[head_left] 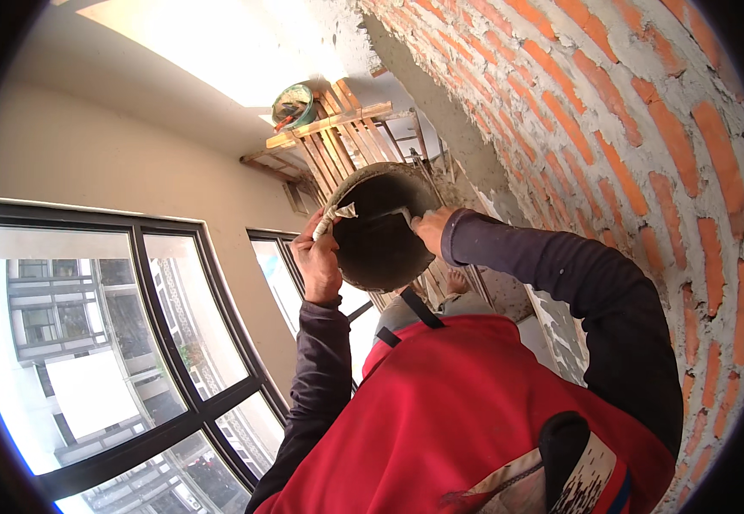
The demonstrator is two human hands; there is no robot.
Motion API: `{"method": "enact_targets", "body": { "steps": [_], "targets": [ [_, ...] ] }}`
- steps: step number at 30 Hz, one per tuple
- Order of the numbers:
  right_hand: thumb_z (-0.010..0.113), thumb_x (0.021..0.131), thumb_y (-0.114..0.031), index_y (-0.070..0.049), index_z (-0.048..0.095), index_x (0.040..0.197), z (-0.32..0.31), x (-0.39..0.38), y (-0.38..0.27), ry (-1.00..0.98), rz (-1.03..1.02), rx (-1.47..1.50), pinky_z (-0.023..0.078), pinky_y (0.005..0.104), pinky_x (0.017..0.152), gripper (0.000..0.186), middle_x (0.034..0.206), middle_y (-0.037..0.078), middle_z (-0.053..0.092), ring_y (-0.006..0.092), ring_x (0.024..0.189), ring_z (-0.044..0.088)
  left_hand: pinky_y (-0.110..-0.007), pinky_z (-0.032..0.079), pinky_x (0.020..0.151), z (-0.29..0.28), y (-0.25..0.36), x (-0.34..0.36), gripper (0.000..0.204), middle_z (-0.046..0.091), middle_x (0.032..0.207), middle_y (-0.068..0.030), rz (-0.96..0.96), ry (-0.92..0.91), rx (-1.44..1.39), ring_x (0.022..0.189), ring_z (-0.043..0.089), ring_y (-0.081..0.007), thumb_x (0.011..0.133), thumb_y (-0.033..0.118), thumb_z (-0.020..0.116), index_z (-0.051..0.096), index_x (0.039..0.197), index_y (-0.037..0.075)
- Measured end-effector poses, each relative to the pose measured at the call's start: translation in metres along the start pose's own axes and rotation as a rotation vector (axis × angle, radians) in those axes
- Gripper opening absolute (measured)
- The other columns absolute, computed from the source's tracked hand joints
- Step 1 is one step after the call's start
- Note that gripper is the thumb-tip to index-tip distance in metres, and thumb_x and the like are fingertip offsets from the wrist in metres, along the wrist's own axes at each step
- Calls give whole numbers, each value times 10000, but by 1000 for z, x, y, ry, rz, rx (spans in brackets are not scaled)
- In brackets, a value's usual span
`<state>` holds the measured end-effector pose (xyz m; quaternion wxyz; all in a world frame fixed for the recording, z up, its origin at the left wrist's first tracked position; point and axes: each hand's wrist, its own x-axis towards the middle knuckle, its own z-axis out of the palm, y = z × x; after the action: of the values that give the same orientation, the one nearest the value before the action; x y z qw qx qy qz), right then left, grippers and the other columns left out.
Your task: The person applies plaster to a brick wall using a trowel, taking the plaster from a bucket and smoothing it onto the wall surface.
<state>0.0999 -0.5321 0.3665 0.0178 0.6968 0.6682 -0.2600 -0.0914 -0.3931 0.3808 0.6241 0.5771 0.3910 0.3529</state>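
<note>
A round black bucket (380, 267) is held up in front of my body, its dark inside facing me. My left hand (315, 264) grips its left rim, beside a whitish twisted cord (331, 219) tied there. At the right rim my right hand (431, 230) is closed around a tool that reaches into the bucket. Only a pale, straight edge of that tool (403, 215) shows against the dark inside, so its exact kind is hidden. What lies at the bottom of the bucket is too dark to make out.
Wooden planks (334, 146) form a raised platform beyond and below the bucket. On its far end stands a green basin (301, 96) with an orange-handled tool (283, 123). A mortared brick wall (612, 163) rises at right; dark-framed windows (136, 257) line the left. A bare foot (457, 281) shows below.
</note>
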Motion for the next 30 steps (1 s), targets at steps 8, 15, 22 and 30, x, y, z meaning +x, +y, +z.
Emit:
{"method": "enact_targets", "body": {
  "steps": [8,15,22,30],
  "targets": [
    [562,865,-145,105,536,1223,31,16,-9,-45,10,-54,562,417,833,437,1106,264,664,343,1016,677,-280,411,977,-6,-7,10,380,668,1172,-169,-26,42,48,1117,587,-235,703,-26,441,706,964,-105],
    [531,901,-167,85,551,1259,44,32,-45,138,37,-107,563,442,813,439,1057,178,686,323,1053,664,-261,382,998,-10,-9,19,460,652,1186,-175,-60,18,35,1097,580,-217,642,-33,436,692,1016,-113],
    [576,861,-156,-4,708,1068,12,53,-36,113,93,40,563,413,801,289,1125,134,684,306,1023,669,-242,398,972,-11,-5,21,445,670,1127,-160,27,-30,72,1033,604,-197,644,-32,444,699,1004,-97],
    [574,875,-170,-19,717,1018,2,44,-18,77,24,-23,572,391,766,253,1014,155,712,281,926,712,-239,408,926,-12,-1,26,431,681,1107,-118,-31,34,34,1021,591,-161,632,-42,448,695,978,-112]
  ]
}}
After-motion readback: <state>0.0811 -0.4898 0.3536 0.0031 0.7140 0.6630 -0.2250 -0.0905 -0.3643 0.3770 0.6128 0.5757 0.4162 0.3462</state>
